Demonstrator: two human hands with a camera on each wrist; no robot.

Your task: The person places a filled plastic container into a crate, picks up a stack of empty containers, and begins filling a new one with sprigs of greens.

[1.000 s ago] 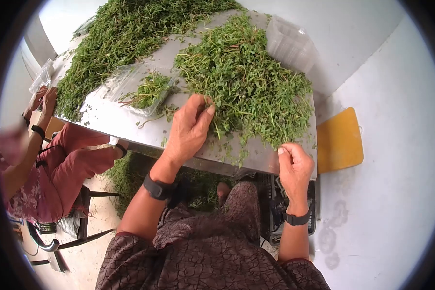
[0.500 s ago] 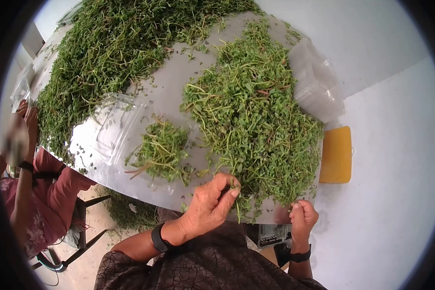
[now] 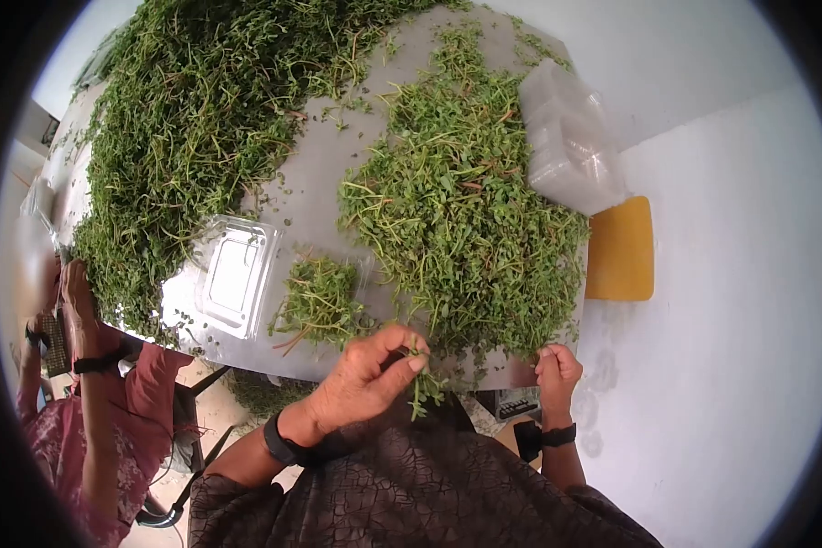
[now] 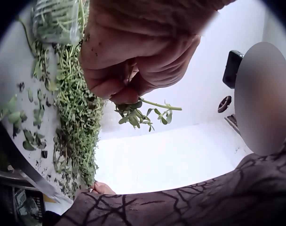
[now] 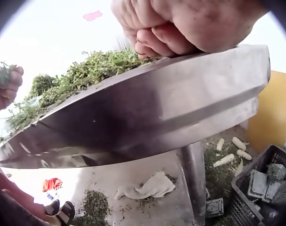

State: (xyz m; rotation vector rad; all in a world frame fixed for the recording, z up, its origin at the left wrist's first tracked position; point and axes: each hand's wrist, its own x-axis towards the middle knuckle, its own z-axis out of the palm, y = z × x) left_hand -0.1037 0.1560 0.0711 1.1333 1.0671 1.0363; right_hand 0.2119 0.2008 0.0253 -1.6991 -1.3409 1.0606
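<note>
My left hand pinches a small leafy green sprig between thumb and fingers, held in front of the table's near edge. In the left wrist view, the sprig shows a bare stem end and small rounded leaves. My right hand is at the table's edge beside the near heap of greens. Its fingers are curled, with nothing visible in them. Left of this heap, a bunch of the same greens sits in a clear plastic box, mostly hidden beneath them.
A clear plastic lid or tray lies beside the bunch. Stacked clear containers stand against the heap's right side. A larger pile of greens covers the table's left. Another person's hand is by it. Below, a black crate holds clear boxes.
My left hand has moved from the heap's edge toward my body, and the sprig has come clear of the heap. The right hand stays by the table edge. The head view has shifted.
</note>
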